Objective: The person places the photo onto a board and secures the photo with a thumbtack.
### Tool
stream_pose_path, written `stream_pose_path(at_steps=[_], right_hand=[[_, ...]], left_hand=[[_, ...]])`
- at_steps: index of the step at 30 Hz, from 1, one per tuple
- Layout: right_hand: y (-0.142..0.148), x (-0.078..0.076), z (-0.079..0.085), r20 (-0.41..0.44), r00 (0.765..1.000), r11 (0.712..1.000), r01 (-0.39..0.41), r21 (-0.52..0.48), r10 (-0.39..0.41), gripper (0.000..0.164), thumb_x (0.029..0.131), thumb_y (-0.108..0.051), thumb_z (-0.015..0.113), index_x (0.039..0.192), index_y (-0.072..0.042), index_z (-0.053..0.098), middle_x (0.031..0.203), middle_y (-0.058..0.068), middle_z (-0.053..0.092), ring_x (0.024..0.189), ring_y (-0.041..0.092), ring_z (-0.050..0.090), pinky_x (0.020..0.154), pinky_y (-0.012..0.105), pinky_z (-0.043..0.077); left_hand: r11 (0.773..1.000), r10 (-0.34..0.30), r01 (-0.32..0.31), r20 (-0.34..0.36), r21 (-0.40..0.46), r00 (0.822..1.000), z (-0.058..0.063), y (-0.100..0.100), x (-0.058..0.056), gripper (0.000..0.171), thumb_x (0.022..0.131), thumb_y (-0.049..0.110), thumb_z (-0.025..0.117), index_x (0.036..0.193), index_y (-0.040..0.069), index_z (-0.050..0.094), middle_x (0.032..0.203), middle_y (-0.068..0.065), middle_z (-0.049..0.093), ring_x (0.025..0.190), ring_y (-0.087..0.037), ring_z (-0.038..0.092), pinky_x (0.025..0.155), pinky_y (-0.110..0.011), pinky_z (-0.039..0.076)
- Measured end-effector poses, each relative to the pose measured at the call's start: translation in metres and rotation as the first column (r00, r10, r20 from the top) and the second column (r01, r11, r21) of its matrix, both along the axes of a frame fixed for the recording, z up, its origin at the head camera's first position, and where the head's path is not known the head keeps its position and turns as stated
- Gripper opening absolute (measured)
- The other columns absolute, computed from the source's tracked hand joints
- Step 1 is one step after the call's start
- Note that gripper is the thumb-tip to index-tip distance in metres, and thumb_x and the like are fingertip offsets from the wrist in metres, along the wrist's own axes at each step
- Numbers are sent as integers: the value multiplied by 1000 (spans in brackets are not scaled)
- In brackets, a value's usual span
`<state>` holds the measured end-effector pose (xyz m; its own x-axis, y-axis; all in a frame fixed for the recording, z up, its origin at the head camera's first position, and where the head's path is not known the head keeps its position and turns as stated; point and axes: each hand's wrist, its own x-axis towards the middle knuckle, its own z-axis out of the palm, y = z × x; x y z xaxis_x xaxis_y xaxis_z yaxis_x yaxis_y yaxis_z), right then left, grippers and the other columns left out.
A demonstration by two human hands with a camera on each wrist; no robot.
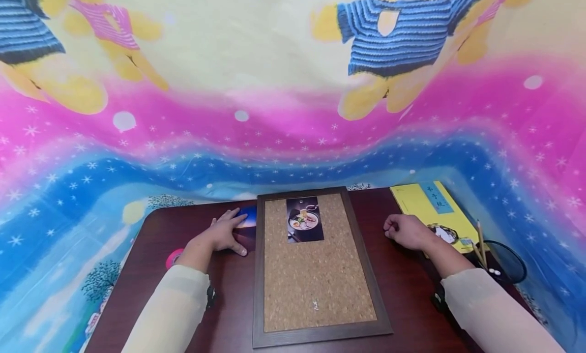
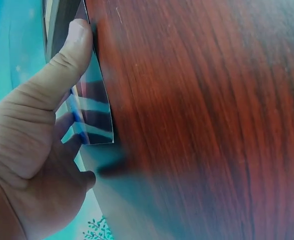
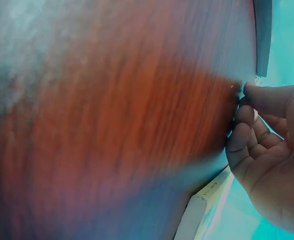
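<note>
A framed cork board (image 1: 320,276) lies on the dark red table, with a photo of a noodle bowl (image 1: 305,219) near its top edge. Left of the frame is a second photo (image 1: 247,218), blue at its top and dark below. My left hand (image 1: 224,232) rests over this photo with its fingers spread, partly covering it; in the left wrist view the thumb lies along the photo (image 2: 94,117). On the right, my right hand (image 1: 407,232) rests by the yellow book, its fingers loosely curled, with nothing visible held. Small white pieces (image 1: 315,305) sit low on the cork.
A yellow book (image 1: 430,205) lies at the back right. Beside it stands a black mesh holder (image 1: 505,261) with pencils (image 1: 480,241). A pink round thing (image 1: 173,259) is half hidden behind the left forearm. A patterned cloth (image 1: 274,114) hangs behind the table.
</note>
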<state>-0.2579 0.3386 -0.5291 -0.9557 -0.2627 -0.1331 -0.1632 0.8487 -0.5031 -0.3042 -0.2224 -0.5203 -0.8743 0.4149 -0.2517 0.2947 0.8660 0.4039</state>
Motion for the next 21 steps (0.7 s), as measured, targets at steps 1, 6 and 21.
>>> stream_pose_path(at_steps=[1,6,21], right_hand=[[0,0,0,3,1000,1000,-3,1,3,6,101,-13,65,95,-10,65,80,-1,62,69,17,54,66,35,46],[0,2,-1,24,1000,1000,-5,-1,5,6,103,-10,62,97,-11,64,81,0,61,70,18,54,65,34,45],[-2,5,1,-16,1000,1000,-1,-20,0,8,107,-10,55,102,-11,61,86,1,60,75,19,54,70,38,45]], left_hand=[[1000,0,0,1,-5,1000,0,0,0,122,65,48,97,162,8,36,170,-22,17,156,-48,10,117,-76,8],[1000,5,-5,10,-1,1000,-2,0,2,122,65,48,98,162,9,35,171,-21,16,156,-47,10,117,-76,7],[999,40,-40,-2,-2,999,-5,-5,8,118,70,55,92,163,13,34,171,-19,19,156,-45,12,118,-74,5]])
